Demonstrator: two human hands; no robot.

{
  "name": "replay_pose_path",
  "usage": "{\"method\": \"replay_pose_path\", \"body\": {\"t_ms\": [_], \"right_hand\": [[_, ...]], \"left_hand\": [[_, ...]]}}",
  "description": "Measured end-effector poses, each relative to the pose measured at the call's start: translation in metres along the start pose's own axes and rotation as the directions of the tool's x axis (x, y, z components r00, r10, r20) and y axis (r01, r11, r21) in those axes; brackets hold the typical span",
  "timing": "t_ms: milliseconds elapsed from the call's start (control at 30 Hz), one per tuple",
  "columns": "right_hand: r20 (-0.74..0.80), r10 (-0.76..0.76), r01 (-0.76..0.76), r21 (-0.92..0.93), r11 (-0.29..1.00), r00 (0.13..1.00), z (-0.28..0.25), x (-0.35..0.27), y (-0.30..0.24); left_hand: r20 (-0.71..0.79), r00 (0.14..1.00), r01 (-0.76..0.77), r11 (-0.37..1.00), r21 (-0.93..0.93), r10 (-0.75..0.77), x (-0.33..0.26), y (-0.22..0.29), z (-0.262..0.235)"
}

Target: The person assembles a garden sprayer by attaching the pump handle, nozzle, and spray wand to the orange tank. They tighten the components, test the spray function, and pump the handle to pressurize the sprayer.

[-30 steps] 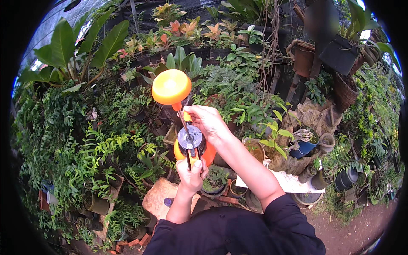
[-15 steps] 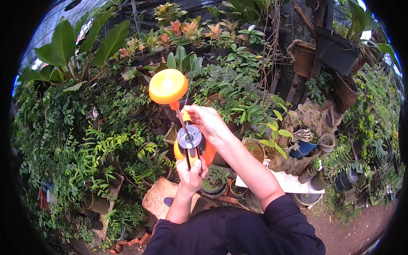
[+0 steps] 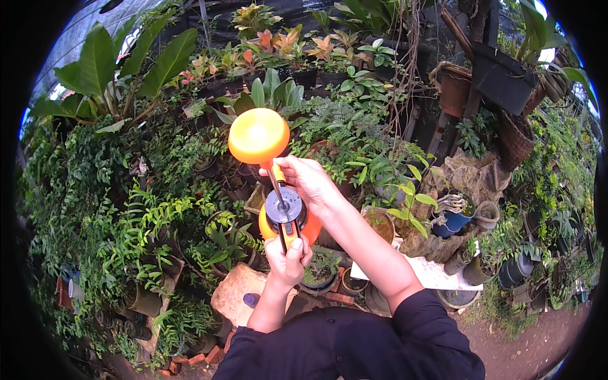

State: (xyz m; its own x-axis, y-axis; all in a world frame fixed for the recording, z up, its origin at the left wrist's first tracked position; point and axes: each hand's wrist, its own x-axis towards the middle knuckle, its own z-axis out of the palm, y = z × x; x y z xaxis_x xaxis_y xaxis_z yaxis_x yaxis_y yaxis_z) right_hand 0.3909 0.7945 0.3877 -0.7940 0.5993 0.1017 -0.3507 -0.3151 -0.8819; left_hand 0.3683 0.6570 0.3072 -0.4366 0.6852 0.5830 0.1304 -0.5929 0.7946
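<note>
Sprayer (image 3: 285,218), orange plastic, pump type, was held upright at chest height before banked potted ferns (image 3: 126,209). Left hand (image 3: 287,256) was fisted round the lower trigger grip; right hand (image 3: 310,180) had fingers curled about the pump rod under its round orange knob (image 3: 258,135). Judged rigid, smooth, perhaps weighty with liquid; best taken at the grip, not the thin rod.
</note>
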Motion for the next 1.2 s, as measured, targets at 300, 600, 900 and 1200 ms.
{"method": "replay_pose_path", "body": {"t_ms": [300, 600, 900, 1200], "right_hand": [[0.052, -0.062, 0.062, 0.006, 0.998, 0.997, 0.0040, -0.0048, -0.0006], [0.035, -0.066, 0.063, 0.074, 0.995, 0.997, 0.0075, -0.0069, -0.0027], [-0.057, -0.069, 0.074, 0.090, 0.993, 0.996, 0.0086, -0.0060, -0.0020], [-0.087, -0.073, 0.077, 0.039, 0.996, 0.993, 0.0088, -0.0042, -0.0020]], "left_hand": [[-0.029, 1.000, -0.009, 0.998, -0.057, 0.008, -0.0011, 0.0029, 0.0010], [-0.024, 1.000, -0.003, 0.994, -0.112, 0.000, -0.0030, 0.0090, -0.0021], [-0.003, 1.000, -0.012, 1.000, 0.021, 0.012, 0.0015, 0.0089, 0.0004], [0.012, 0.999, -0.039, 0.999, -0.023, 0.039, 0.0035, 0.0070, 0.0004]]}}
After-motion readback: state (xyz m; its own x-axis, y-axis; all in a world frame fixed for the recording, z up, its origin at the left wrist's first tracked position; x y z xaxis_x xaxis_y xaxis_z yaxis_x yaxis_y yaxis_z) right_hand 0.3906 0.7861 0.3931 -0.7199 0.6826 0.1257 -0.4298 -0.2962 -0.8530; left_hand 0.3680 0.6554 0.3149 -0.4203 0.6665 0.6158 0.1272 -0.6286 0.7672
